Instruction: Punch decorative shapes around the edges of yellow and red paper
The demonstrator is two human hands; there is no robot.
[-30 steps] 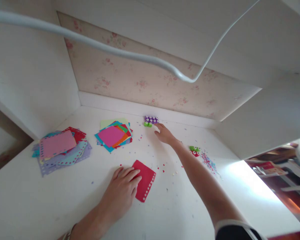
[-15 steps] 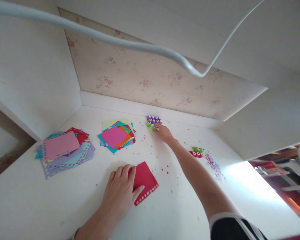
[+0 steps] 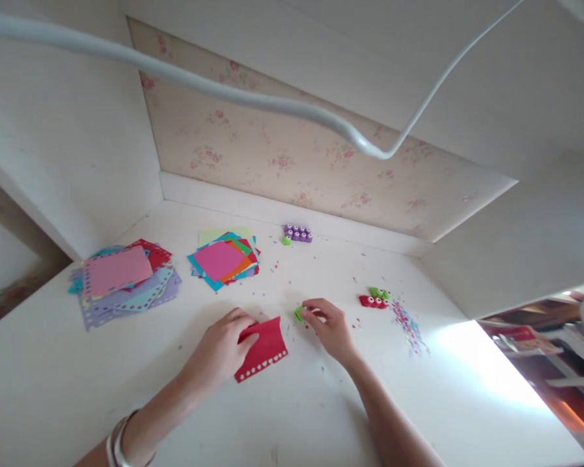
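Observation:
Between its thumb and fingers my left hand (image 3: 224, 344) holds a red paper card (image 3: 267, 347), which has a row of small punched shapes along its near edge. Just right of the card, my right hand (image 3: 329, 325) pinches a small green craft punch (image 3: 298, 314). Against the back of the desk sits a group of purple craft punches (image 3: 298, 233), with one green punch (image 3: 287, 240) in front of them. Red punches (image 3: 374, 301) and green punches (image 3: 380, 293) lie together on the right.
Punched, patterned cards (image 3: 126, 279) are heaped at the left. A stack of plain coloured cards (image 3: 224, 259) lies at the back. Paper confetti (image 3: 409, 324) is piled at the right, with bits scattered elsewhere. A white cable (image 3: 272, 104) hangs across the view above.
My right hand has come back from the purple punches toward the red card, bringing a green punch. My left hand has lifted and turned the card, now gripping it.

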